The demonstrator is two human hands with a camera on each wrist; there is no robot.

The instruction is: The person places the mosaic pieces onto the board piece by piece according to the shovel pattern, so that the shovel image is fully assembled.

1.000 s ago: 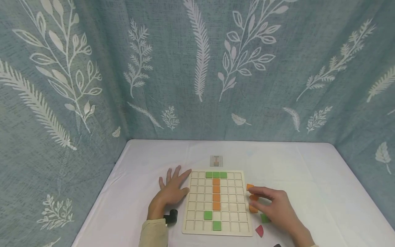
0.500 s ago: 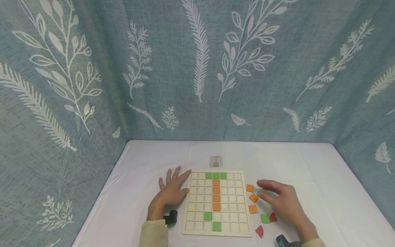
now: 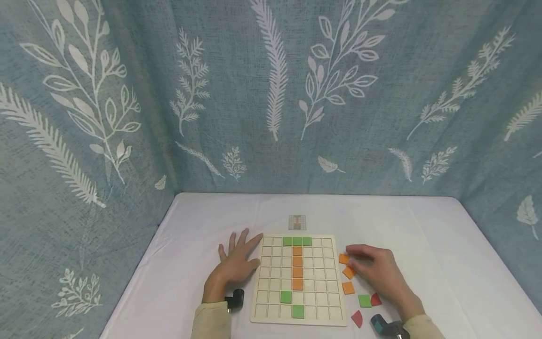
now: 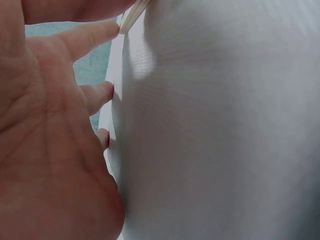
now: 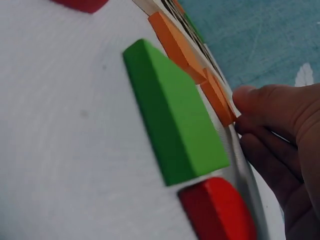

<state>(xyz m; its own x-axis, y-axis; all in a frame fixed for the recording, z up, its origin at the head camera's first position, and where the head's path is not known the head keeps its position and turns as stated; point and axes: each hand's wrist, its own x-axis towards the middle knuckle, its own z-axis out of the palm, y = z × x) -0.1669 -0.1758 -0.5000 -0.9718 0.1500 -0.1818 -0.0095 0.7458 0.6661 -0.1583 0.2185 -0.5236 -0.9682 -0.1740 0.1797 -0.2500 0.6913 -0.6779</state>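
Note:
My left hand [image 3: 235,266] rests spread at the left edge of a pale grid board [image 3: 322,298], index fingertip at its far corner and thumb on its side. To the right, my right hand [image 3: 381,273] hovers by two loose orange square tiles [image 3: 344,258], fingers lightly bent and thumb apart from them. In the right wrist view the thumb tip overlaps the corner of one orange tile [image 5: 217,97]. On the board, green tiles [image 3: 297,241] form a short far row above a column of orange tiles [image 3: 298,261]; two more green tiles [image 3: 286,297] sit nearer.
A third orange tile [image 3: 348,288], a green tile [image 3: 364,301] and two red quarter-round pieces [image 3: 357,318] lie right of the board. Beyond it is a small pattern card [image 3: 297,222] on the white cloth. A patterned curtain [image 3: 237,94] hangs behind the table.
My right hand drew back to the right from the orange tiles, then came left again to them with its fingers closer together. The left hand and the tiles have stayed put.

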